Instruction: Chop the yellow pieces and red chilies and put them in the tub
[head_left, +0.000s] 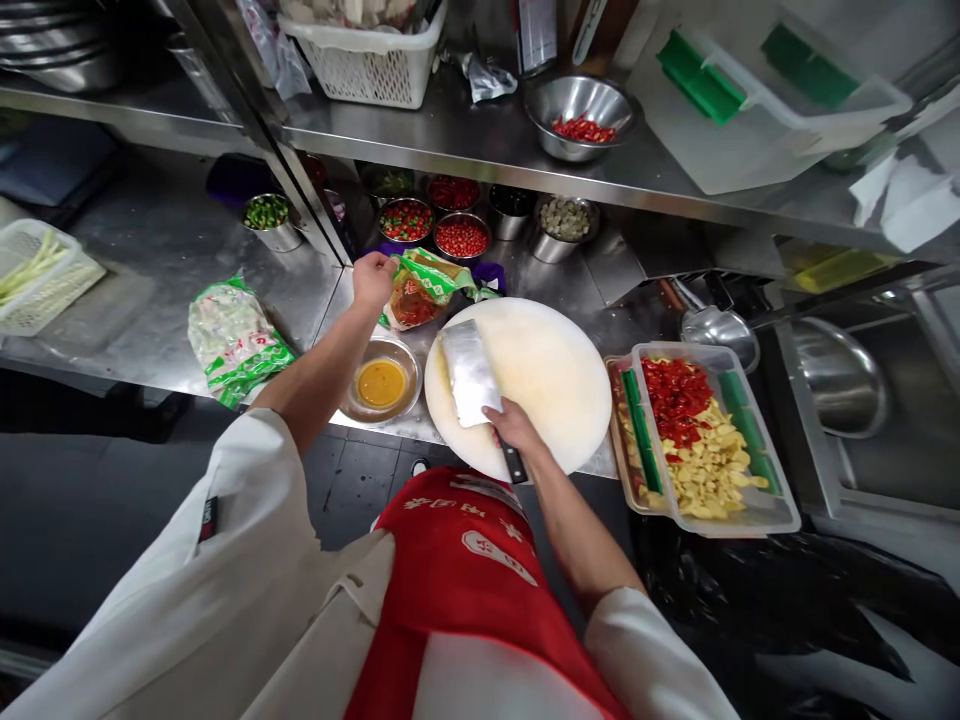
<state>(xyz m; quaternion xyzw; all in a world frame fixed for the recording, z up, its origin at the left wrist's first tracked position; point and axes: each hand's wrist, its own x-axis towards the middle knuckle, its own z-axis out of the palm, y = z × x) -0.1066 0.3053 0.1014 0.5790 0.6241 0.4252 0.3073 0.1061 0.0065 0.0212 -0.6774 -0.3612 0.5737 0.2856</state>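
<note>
My right hand (511, 424) is closed round the black handle of a cleaver (469, 370), whose wide blade lies flat over the left part of a round white cutting board (555, 370). Behind and left of the board is a green and clear plastic bag (414, 300) with reddish-brown food inside. My left hand (374, 277) has its fingers closed at the bag's upper left edge. A steel bowl of yellow-brown liquid (381, 384) sits just left of the board, below the bag.
A second green and white bag (232, 335) lies further left. Steel pots of chopped peppers (406, 220) stand under the shelf edge (480, 165). A clear bin with red and yellow pieces (709, 440) is right of the board. A bowl of red peppers (581, 118) stands on the shelf.
</note>
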